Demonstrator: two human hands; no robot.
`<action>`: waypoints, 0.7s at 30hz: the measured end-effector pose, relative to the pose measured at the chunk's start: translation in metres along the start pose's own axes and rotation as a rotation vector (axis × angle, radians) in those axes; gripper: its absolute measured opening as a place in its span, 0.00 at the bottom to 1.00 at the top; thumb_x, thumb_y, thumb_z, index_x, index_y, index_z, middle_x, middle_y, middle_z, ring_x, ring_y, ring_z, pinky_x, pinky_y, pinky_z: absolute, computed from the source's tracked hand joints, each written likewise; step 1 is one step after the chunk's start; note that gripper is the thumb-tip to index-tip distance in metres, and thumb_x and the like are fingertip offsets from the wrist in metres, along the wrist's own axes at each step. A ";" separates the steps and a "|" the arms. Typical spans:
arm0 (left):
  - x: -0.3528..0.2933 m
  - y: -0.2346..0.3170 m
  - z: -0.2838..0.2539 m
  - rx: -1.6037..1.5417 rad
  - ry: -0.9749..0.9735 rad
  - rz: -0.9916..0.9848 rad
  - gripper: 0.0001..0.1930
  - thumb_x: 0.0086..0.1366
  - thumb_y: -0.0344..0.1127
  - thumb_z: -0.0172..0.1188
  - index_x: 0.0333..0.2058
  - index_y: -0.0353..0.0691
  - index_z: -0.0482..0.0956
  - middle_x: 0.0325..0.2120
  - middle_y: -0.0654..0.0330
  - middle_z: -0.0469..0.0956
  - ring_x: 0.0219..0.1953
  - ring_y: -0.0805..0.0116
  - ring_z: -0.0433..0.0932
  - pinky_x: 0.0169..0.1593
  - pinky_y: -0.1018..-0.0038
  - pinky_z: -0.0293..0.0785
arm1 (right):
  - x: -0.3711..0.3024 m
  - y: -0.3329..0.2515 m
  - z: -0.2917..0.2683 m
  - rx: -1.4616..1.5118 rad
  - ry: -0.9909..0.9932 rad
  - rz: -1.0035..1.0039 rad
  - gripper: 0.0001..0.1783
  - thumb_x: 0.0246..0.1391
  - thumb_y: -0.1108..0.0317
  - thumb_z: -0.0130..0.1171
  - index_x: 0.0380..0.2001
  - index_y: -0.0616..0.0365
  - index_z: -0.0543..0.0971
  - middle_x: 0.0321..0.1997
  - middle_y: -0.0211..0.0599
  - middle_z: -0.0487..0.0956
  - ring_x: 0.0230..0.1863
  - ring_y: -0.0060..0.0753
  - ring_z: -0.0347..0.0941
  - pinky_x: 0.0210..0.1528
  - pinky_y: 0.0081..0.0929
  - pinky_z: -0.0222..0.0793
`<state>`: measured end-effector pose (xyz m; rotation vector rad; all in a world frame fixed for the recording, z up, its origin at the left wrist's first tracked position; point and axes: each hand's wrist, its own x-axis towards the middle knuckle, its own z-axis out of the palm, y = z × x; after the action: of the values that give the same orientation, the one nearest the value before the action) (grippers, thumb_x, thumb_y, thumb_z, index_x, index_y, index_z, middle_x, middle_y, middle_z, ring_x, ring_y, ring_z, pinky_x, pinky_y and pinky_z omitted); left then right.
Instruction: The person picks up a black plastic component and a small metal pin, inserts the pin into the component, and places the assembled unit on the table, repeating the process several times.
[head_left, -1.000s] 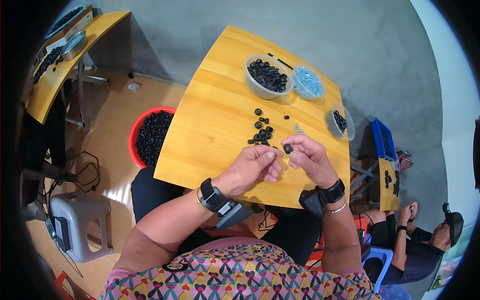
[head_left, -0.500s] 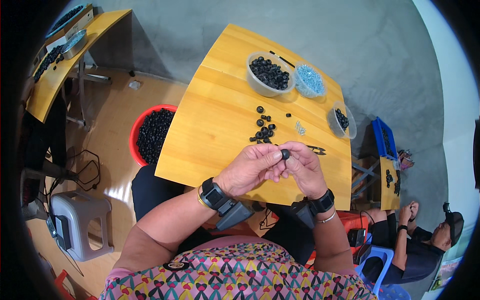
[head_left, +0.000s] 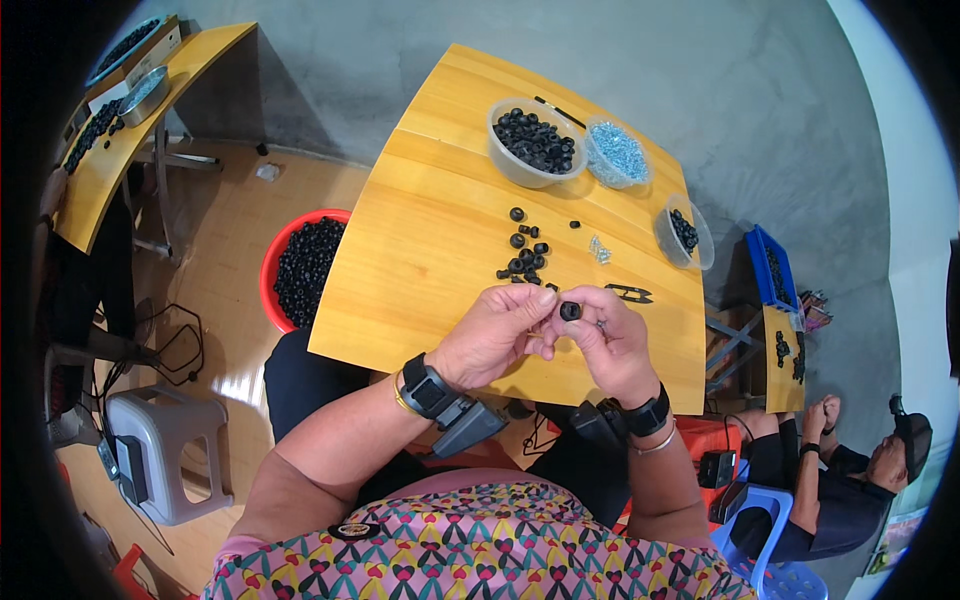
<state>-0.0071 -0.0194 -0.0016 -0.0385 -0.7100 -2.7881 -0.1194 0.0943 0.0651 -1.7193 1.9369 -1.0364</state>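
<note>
Over the near edge of the wooden table, my two hands are close together. My right hand pinches a small round black knob between thumb and forefinger, its hollow side showing. Beside it, my left hand has its thumb and fingertips pressed together; whatever they hold is too small or hidden to make out. Just beyond the hands lies a loose group of black knobs and smaller black pieces. A little pile of silvery bits and black thread snips lie to the right of them.
At the back stand a bowl of black pieces, a tub of bluish metallic bits and a black pen. Another clear bowl sits at the right edge. A red basin is left of the table; a person sits at right.
The black knob has turned so its hollow side shows, and it now sits in my right fingers. My left fingertips have drawn slightly away from it.
</note>
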 end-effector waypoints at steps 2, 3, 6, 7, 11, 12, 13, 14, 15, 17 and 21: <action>0.000 0.000 0.001 -0.061 -0.027 -0.010 0.07 0.61 0.34 0.52 0.32 0.36 0.74 0.25 0.62 0.75 0.25 0.77 0.73 0.29 0.81 0.72 | -0.001 0.010 0.005 0.434 0.049 -0.016 0.14 0.54 0.74 0.48 0.45 0.61 0.68 0.27 0.30 0.73 0.25 0.18 0.67 0.27 0.16 0.61; 0.000 -0.001 0.001 -0.026 -0.044 0.004 0.08 0.62 0.34 0.51 0.33 0.36 0.74 0.26 0.61 0.75 0.25 0.76 0.73 0.30 0.80 0.72 | -0.003 0.012 0.006 0.432 0.050 -0.016 0.14 0.54 0.74 0.48 0.45 0.61 0.68 0.27 0.30 0.73 0.25 0.18 0.67 0.27 0.16 0.61; -0.001 -0.001 0.001 0.042 -0.043 0.021 0.10 0.62 0.35 0.50 0.36 0.34 0.74 0.27 0.60 0.76 0.26 0.74 0.74 0.31 0.80 0.72 | -0.007 0.015 0.013 0.640 0.023 0.057 0.14 0.56 0.72 0.46 0.46 0.62 0.68 0.30 0.31 0.73 0.27 0.20 0.68 0.26 0.15 0.60; -0.001 0.000 0.002 0.074 -0.040 0.020 0.11 0.62 0.35 0.50 0.37 0.34 0.74 0.27 0.59 0.75 0.27 0.73 0.74 0.31 0.80 0.72 | -0.008 0.015 0.014 0.685 0.033 0.076 0.15 0.57 0.70 0.46 0.47 0.62 0.67 0.29 0.31 0.73 0.27 0.20 0.68 0.26 0.15 0.60; -0.001 -0.002 0.002 0.069 -0.052 0.007 0.10 0.63 0.35 0.49 0.35 0.34 0.74 0.25 0.60 0.75 0.27 0.73 0.74 0.30 0.81 0.70 | -0.009 0.014 0.019 0.802 0.060 0.133 0.15 0.58 0.66 0.44 0.46 0.62 0.68 0.28 0.31 0.72 0.27 0.20 0.69 0.25 0.14 0.59; -0.001 -0.003 0.001 0.070 -0.056 0.000 0.10 0.63 0.35 0.49 0.35 0.34 0.74 0.25 0.60 0.75 0.27 0.73 0.74 0.30 0.81 0.70 | -0.010 0.014 0.019 0.803 0.061 0.133 0.15 0.58 0.66 0.44 0.46 0.62 0.68 0.28 0.31 0.72 0.27 0.20 0.69 0.25 0.14 0.59; 0.000 -0.003 0.001 0.071 -0.061 -0.008 0.10 0.63 0.35 0.49 0.35 0.33 0.74 0.25 0.60 0.75 0.27 0.73 0.74 0.30 0.82 0.70 | -0.010 0.014 0.020 0.799 0.064 0.126 0.15 0.59 0.65 0.43 0.45 0.62 0.68 0.28 0.30 0.72 0.26 0.20 0.69 0.25 0.14 0.59; -0.001 -0.003 0.001 0.071 -0.062 -0.010 0.10 0.63 0.35 0.49 0.35 0.33 0.74 0.25 0.60 0.75 0.27 0.73 0.74 0.30 0.82 0.70 | -0.010 0.014 0.020 0.796 0.067 0.119 0.15 0.59 0.64 0.43 0.45 0.62 0.69 0.27 0.30 0.72 0.26 0.20 0.69 0.25 0.14 0.59; -0.001 -0.004 0.001 0.046 -0.065 -0.020 0.10 0.63 0.35 0.49 0.35 0.33 0.74 0.25 0.60 0.75 0.26 0.73 0.74 0.29 0.82 0.69 | -0.011 0.014 0.022 0.796 0.069 0.119 0.15 0.59 0.64 0.43 0.45 0.62 0.69 0.27 0.30 0.72 0.26 0.20 0.69 0.25 0.14 0.59; -0.001 -0.004 0.002 0.021 -0.072 -0.032 0.10 0.63 0.35 0.50 0.35 0.33 0.74 0.25 0.60 0.75 0.26 0.73 0.74 0.28 0.83 0.68 | -0.012 0.015 0.024 0.772 0.094 0.113 0.16 0.59 0.63 0.43 0.45 0.61 0.69 0.27 0.29 0.71 0.25 0.18 0.67 0.25 0.13 0.58; -0.004 -0.003 0.006 0.131 -0.038 -0.109 0.08 0.60 0.35 0.53 0.32 0.35 0.75 0.23 0.62 0.75 0.24 0.76 0.73 0.24 0.84 0.67 | -0.029 0.021 0.027 0.597 0.111 0.186 0.17 0.59 0.61 0.43 0.45 0.60 0.68 0.26 0.26 0.70 0.23 0.15 0.63 0.25 0.13 0.58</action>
<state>-0.0038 -0.0133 0.0019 -0.0284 -0.9289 -2.8426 -0.1100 0.1138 0.0257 -1.1515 1.5804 -1.4704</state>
